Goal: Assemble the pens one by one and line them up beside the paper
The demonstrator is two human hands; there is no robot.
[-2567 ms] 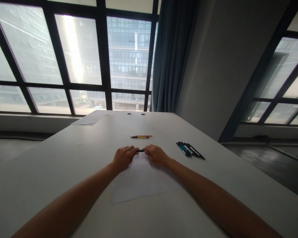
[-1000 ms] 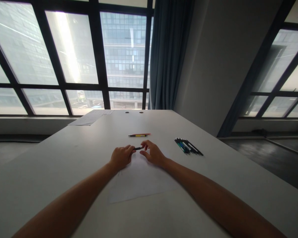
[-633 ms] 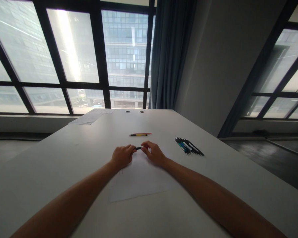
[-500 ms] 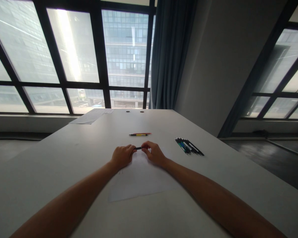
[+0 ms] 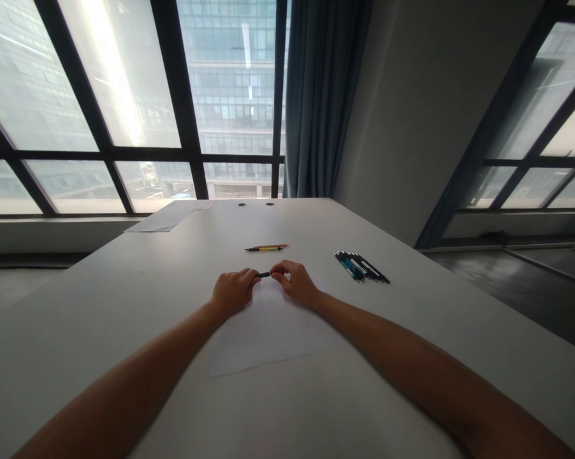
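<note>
Between my hands, over the far end of a white sheet of paper (image 5: 268,338), is a slim black pen (image 5: 264,275). My left hand (image 5: 234,290) is closed around its left part, hiding that end. The fingertips of my right hand (image 5: 293,280) pinch at the pen's right end, where a small piece may be hidden by the fingers. Just beyond my hands lie a yellow and black pen (image 5: 267,249) and an orange-red pencil-like stick (image 5: 282,245), side by side.
A row of several dark pens (image 5: 363,266), some with blue or green parts, lies on the white table (image 5: 173,274) to the right. Papers (image 5: 160,220) rest at the far left edge. Two dark round discs (image 5: 269,204) mark the table's far end, before windows and a blue curtain (image 5: 319,102).
The view has tilted down slightly, so everything sits a little higher. Both hands keep hold of the pen, and its black barrel shows at a slightly different angle between them.
</note>
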